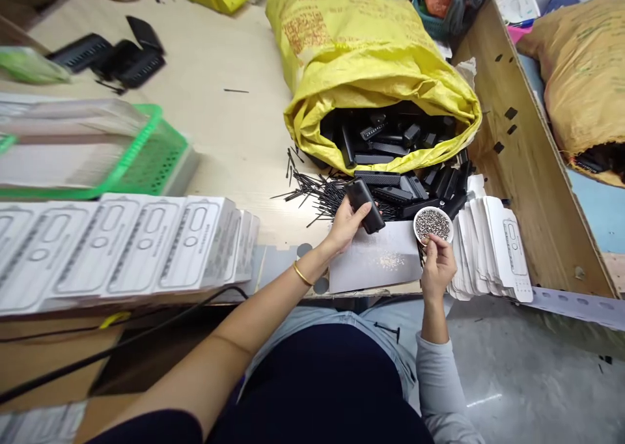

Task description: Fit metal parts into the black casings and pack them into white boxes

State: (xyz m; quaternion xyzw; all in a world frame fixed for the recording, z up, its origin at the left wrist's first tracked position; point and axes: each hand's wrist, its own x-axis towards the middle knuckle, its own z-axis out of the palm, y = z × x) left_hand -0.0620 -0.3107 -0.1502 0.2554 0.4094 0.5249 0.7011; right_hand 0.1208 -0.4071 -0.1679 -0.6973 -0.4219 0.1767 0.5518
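My left hand (pixel 344 226) is wrapped round a black plastic case (pixel 365 204), holding it tilted above a grey sheet (pixel 374 262) at the table's front edge. My right hand (pixel 438 262) sits just below a small white bowl (pixel 433 224) full of tiny metal pieces; its fingertips are pinched together at the bowl's near rim, and what they hold is too small to make out. A pile of thin black pins (pixel 319 193) lies just beyond my left hand. More black cases (pixel 390 183) spill from an open yellow sack (pixel 371 60).
White cardboard packaging cards (pixel 493 245) are fanned out right of the bowl. Rows of boxed white packs (pixel 122 245) fill the left front, with a green basket (pixel 146 151) behind them. A wooden side board (pixel 527 157) runs along the right. Black parts (pixel 117 56) lie far left.
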